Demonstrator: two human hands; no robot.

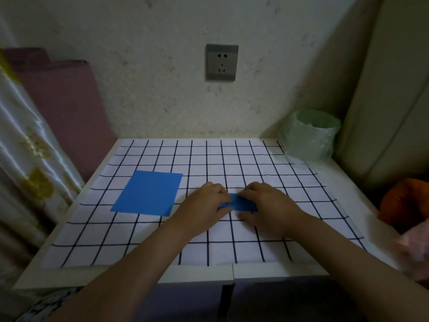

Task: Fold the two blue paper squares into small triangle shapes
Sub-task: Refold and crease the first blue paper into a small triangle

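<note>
Two hands pinch folded blue paper strip (242,204) mid white gridded table (255,163): left hand (206,202) with curled fingers on left end, right hand (267,205) on right part. Apart to left, flat blue paper square (147,194). Back-right, pale green plastic bin (306,140), contents unclear.

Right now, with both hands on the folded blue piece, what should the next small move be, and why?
Probably press along the fold to crease it before folding further. The folded blue paper is a narrow strip, not yet a triangle, and the left hand and right hand both touch it. The second blue square lies flat, unfolded, to the left.
</note>
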